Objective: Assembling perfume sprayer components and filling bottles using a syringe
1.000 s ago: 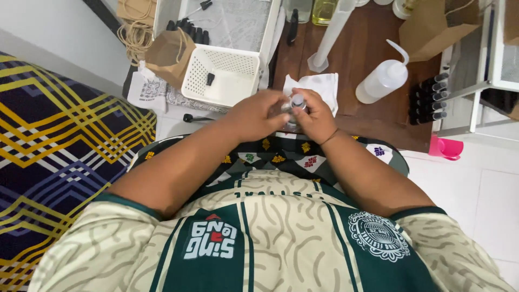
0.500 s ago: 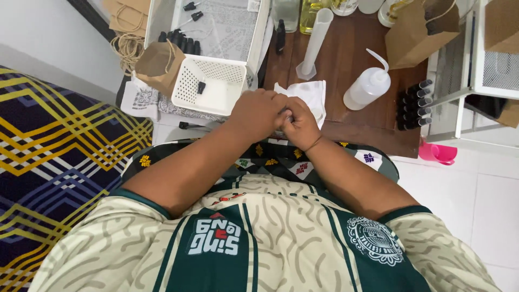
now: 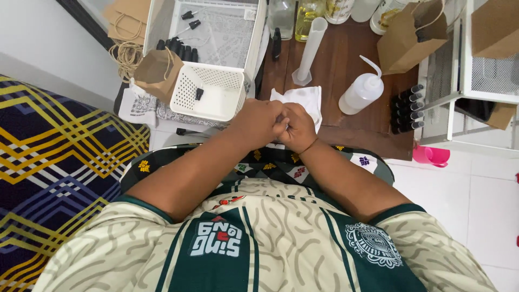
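Head view: two hands (image 3: 278,124) clasped together.

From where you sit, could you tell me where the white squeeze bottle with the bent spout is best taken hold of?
Grip the white squeeze bottle round its wide round body, coming from the near right side. It stands upright on the brown table, its thin bent spout too slender to hold. The tall plastic cylinder stands to its left, the small dark bottles to its right.

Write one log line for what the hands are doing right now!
left hand: clasped against right | right hand: clasped against left | held thing: hidden | behind: white cloth
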